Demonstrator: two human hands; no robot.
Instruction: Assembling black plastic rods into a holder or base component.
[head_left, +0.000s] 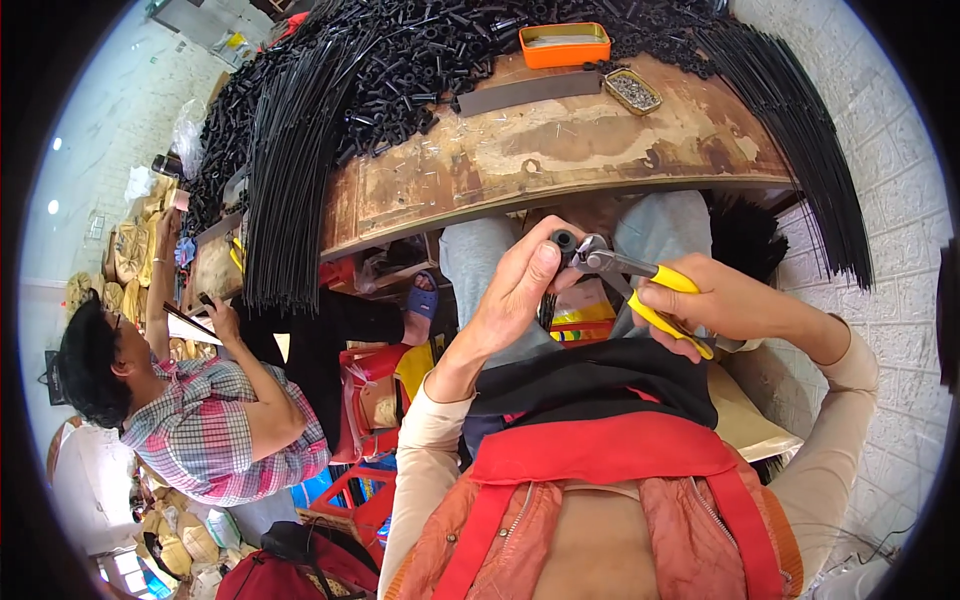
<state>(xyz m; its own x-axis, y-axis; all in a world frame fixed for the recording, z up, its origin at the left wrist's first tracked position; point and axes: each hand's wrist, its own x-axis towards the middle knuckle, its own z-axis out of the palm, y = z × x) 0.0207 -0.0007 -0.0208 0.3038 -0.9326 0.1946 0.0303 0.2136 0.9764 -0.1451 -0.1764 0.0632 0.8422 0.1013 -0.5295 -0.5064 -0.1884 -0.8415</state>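
Note:
My left hand (515,290) is closed around a short black tubular part (563,240), its round open end turned up. Yellow-handled pliers (675,279) are gripped in my right hand (712,305). Their metal jaws meet the side of the black part, close to my left fingertips. Whatever lies between the jaws is too small to make out. Both hands are above my lap, just in front of the table edge.
Beyond my hands stands a worn wooden table (440,190) with a heap of black tubular parts (400,60). An orange tin (565,57), a small tin of metal bits (632,91) and a dark bar (530,94) lie there. Long black rods (295,180) overhang it. Another person (220,430) works at left.

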